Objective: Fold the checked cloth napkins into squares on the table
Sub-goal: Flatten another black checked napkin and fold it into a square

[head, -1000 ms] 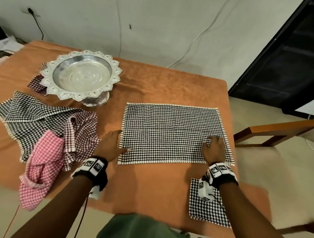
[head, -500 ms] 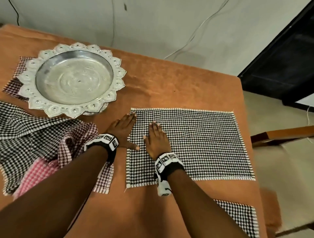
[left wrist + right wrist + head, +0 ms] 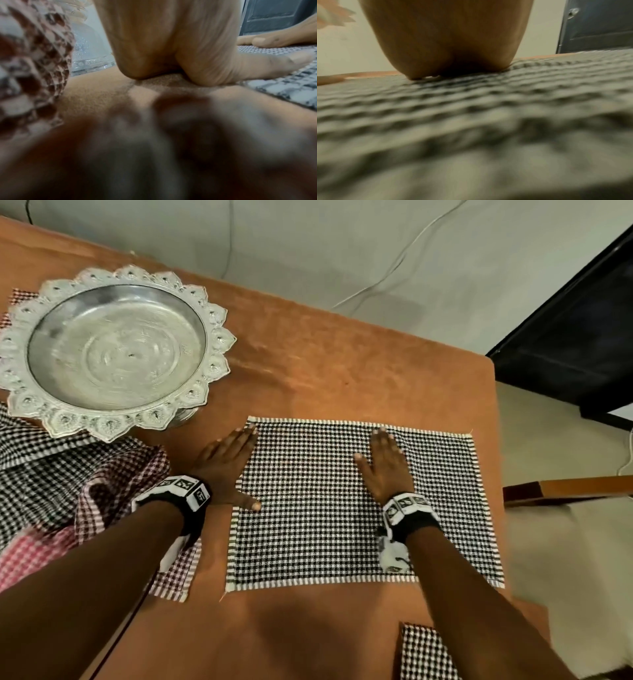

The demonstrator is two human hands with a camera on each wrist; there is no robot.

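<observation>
Right hand (image 3: 385,465) has slid rightward from beside left hand (image 3: 227,465), both grips flat, fingers apart, smoothing black-checked napkin (image 3: 325,525) at the desk's (image 3: 342,364) right edge; likely ready for folding.

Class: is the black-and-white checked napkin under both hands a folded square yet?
No. The black-and-white checked napkin lies as a flat, wide rectangle, not a square.

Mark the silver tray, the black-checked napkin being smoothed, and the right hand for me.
silver tray (image 3: 219,337): head view, on its scalloped right rim.
black-checked napkin (image 3: 308,508): head view, on its bare middle.
right hand (image 3: 387,465): head view, on the back of the hand, flat on the napkin.
</observation>
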